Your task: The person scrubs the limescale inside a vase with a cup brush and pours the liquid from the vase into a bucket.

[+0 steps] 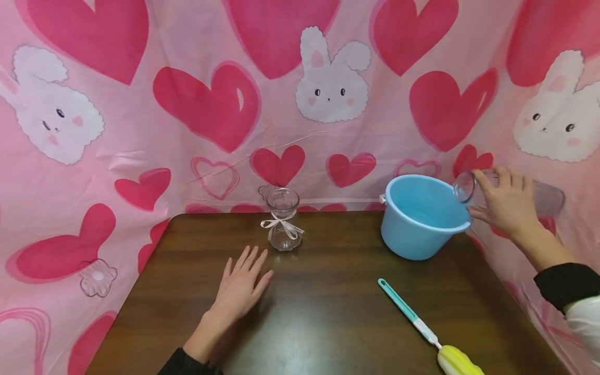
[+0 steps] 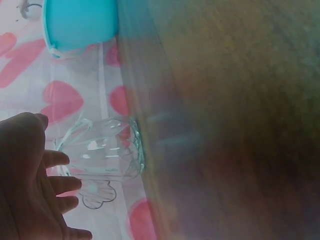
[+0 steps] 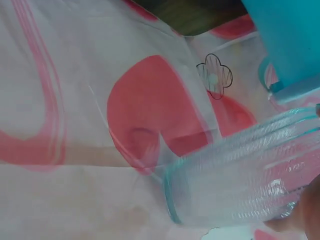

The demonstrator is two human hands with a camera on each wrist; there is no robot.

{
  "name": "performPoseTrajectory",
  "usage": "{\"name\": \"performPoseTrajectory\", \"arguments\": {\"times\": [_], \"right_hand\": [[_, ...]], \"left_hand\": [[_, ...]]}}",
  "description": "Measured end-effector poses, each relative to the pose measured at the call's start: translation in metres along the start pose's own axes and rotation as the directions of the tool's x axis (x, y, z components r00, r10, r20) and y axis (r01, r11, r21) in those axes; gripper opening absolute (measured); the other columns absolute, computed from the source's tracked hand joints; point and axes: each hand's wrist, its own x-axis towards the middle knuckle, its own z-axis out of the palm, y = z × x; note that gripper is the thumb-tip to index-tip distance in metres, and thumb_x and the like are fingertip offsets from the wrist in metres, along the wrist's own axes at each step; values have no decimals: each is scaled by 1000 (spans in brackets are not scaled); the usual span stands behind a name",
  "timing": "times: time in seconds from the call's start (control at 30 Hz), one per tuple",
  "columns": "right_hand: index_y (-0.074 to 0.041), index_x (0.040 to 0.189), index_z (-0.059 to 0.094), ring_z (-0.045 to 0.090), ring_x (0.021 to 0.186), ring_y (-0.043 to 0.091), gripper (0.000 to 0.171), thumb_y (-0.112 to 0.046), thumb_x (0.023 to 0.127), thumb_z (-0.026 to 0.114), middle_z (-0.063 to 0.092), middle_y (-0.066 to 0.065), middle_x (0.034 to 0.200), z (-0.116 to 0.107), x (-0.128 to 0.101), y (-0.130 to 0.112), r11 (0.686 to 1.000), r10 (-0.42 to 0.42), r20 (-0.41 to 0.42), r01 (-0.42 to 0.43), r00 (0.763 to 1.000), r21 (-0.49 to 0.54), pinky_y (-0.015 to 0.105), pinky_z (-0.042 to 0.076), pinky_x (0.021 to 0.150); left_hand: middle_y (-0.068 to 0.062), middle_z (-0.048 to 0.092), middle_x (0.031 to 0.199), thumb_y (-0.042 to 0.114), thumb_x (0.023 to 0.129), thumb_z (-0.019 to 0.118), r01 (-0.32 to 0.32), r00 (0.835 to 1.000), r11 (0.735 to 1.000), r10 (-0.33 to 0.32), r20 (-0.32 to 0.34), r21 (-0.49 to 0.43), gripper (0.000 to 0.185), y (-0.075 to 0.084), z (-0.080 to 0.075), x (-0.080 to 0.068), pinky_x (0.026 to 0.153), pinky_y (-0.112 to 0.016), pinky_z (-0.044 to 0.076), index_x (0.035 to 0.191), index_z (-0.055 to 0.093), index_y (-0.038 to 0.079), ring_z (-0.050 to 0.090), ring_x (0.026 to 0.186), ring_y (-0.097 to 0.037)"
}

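My right hand [image 1: 508, 200] grips a tall clear glass vase [image 1: 546, 198], tipped nearly onto its side with its mouth at the right rim of a light blue bucket [image 1: 417, 242]. In the right wrist view the vase [image 3: 235, 180] shows ribbed walls and a thick base, pointing away from the bucket [image 3: 287, 45]. Low over the table's left half, my left hand [image 1: 241, 286] is spread with straight fingers and holds nothing. Just beyond its fingertips a small waisted glass vase [image 1: 285, 237] with a white ribbon bow stands upright; it also shows in the left wrist view [image 2: 102, 150].
On the dark wooden table [image 1: 323, 312] a brush [image 1: 410, 312] with a teal and white handle and a yellow sponge head [image 1: 457, 359] lies at the front right. A pink cloth [image 1: 206, 47] printed with hearts and rabbits hangs behind and along both sides.
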Motion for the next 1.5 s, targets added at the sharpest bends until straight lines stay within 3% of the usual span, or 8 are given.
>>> {"name": "performPoseTrajectory", "arguments": {"times": [0.3,0.47,0.67,0.93,1.17,1.3,1.4,1.5], "right_hand": [[-14,156,35,11,148,58,131,-3,43,100,22,37,152,-4,3,-2,965,-200,85,211,976,-157,70,-8,120],[-20,162,26,8,153,54,151,3,33,100,25,32,158,0,0,1,907,-331,121,351,936,-234,67,-6,122],[-23,167,7,-1,156,50,165,2,34,100,25,31,161,5,-10,3,836,-432,163,462,887,-297,65,-3,123],[-24,165,15,5,156,50,159,7,32,98,21,30,162,4,-9,-2,835,-458,86,462,885,-300,66,1,124],[-26,160,33,14,152,50,134,4,46,96,26,32,156,3,-15,-18,954,-285,-95,273,954,-121,67,2,122],[-22,156,41,20,149,51,111,-1,59,91,29,33,154,5,-26,-29,991,-131,-225,136,966,11,70,8,120],[-16,153,44,24,145,51,100,-4,63,88,31,33,152,1,-34,-39,983,55,-273,-4,961,184,70,14,117],[-10,152,45,26,143,50,93,-5,70,87,33,32,150,-6,-43,-51,911,255,-242,-148,936,386,72,19,113]], "left_hand": [[-15,45,161,45,106,56,-8,1000,1000,8,-19,-7,58,2,-2,2,118,-70,22,154,52,13,30,155,-35],[-15,45,161,45,106,55,-2,1000,1000,2,-5,-17,58,4,-2,2,119,-70,21,154,52,13,29,155,-35],[-14,44,161,47,106,54,6,1000,1000,-5,31,-25,59,4,2,-1,120,-69,19,155,52,14,28,156,-34],[-13,44,162,48,106,54,1,999,1000,0,37,-31,58,6,2,-2,120,-69,18,154,53,15,27,156,-34],[-13,45,161,49,106,54,-2,1000,1000,3,22,-25,58,5,5,-4,120,-70,19,153,54,15,28,155,-34],[-13,45,161,49,106,54,-11,1000,1000,11,18,-9,59,4,6,-2,119,-70,19,153,54,16,28,155,-34],[-14,44,162,53,104,56,-12,1000,1000,12,27,-11,62,6,5,0,120,-70,19,155,52,16,27,156,-35],[-15,43,162,55,102,59,-6,999,1000,7,36,-29,67,8,4,1,120,-70,17,156,51,17,26,156,-36]]}}
